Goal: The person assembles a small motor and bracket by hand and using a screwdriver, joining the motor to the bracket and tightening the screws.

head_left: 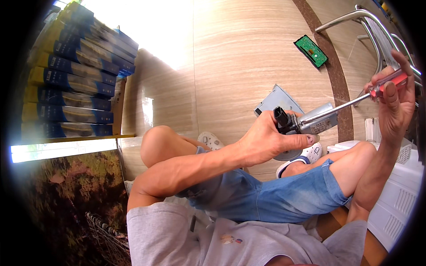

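Note:
My left hand (266,139) is closed around a small device with a silver metal cylinder (323,123) and a black plastic part (280,115), held above my knees. A grey round piece shows just below its thumb. My right hand (394,104), raised at the right, grips the red handle of a screwdriver (344,106). The long steel shaft slants down to the left and lies across the device; its tip is hard to make out. Beyond the device, a flat grey metal panel (278,100) rests on the tiled floor.
Farther off on the floor lies a green circuit board (311,52) in a black frame. A tubular metal chair (348,18) stands far right, with white plastic furniture (401,197) below it. Stacked blue and yellow boxes (71,77) fill the left, above a dark patterned panel (71,195).

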Available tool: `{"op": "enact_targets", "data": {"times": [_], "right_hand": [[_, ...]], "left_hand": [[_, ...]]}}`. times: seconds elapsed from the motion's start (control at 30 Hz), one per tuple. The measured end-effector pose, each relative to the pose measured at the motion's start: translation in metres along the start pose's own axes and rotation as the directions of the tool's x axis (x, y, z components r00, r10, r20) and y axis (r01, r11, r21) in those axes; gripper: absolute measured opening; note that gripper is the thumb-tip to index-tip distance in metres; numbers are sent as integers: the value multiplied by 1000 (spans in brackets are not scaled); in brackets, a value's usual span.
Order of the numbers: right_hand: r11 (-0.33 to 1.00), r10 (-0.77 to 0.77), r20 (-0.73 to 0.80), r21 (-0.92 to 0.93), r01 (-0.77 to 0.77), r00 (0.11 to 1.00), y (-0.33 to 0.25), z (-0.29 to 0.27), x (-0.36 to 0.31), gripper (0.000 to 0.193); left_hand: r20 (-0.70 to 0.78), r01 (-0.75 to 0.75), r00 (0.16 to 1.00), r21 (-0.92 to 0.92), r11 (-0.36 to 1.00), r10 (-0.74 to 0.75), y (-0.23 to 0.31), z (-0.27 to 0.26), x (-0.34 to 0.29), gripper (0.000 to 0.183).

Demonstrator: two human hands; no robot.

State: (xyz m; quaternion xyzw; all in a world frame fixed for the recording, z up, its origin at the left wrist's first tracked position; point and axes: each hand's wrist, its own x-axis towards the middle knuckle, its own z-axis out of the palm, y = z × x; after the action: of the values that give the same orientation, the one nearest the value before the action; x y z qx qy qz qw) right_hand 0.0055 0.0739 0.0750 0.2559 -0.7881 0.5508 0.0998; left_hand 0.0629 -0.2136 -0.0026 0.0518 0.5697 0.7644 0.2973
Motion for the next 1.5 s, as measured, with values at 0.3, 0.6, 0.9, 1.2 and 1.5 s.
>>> {"op": "enact_targets", "data": {"times": [0.3, 0.6, 0.9, 1.2, 1.5], "right_hand": [[968, 69, -132, 250, -34, 989, -7, 32, 10, 61], [997, 47, -10, 64, -46, 999, 11, 0, -3, 69], [962, 63, -75, 269, -40, 995, 4, 17, -2, 57], [956, 61, -114, 291, -26, 992, 8, 25, 2, 54], [987, 124, 59, 97, -129, 991, 10, -16, -10, 51]], "left_hand": [[5, -15, 1000, 20, 1000, 15, 0, -2, -1, 30], [-12, -18, 1000, 30, 999, 18, -3, -2, 0, 32], [-41, -4, 999, 26, 1000, 5, 0, -1, -3, 36], [-48, -4, 999, 105, 994, 9, 2, -3, -6, 36], [-59, -19, 998, 14, 1000, 20, 2, -2, -4, 34]]}}
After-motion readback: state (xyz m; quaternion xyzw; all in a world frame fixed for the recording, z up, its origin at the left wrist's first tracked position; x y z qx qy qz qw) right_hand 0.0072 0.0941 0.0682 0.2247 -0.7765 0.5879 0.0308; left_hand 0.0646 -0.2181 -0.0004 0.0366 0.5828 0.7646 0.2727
